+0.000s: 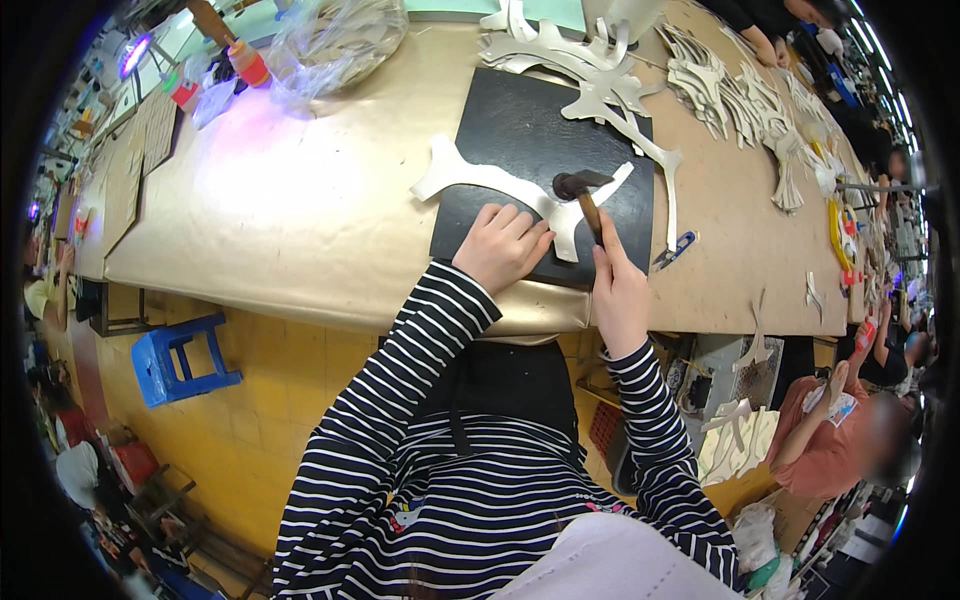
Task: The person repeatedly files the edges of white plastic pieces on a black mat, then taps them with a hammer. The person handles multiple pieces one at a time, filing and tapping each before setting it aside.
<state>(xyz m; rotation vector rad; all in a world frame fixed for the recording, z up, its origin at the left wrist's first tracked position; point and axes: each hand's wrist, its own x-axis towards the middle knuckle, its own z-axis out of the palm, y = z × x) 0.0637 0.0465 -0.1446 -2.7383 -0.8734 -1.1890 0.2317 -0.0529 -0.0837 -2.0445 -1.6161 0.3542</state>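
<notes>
A white, leather-like cut piece point(485, 178) with forked ends lies across a black board point(510, 110) on the table. My left hand point(503, 247) is closed, its curled fingers pressed at the near edge of that piece. In my right hand point(620, 290) is a hammer point(586, 195), gripped by its wooden handle. The dark hammer head is over the piece's right fork; I cannot tell whether it touches. More white cut pieces point(560, 50) are heaped at the board's far edge, and one long strip hangs over its right side.
Blue-handled thread snips point(674, 250) lie right of the board. Stacks of white pieces point(700, 85) cover the far right. A clear plastic bag point(340, 45) and bottles point(247, 63) stand far left. A blue stool point(185, 358) is on the floor. Other people sit at right.
</notes>
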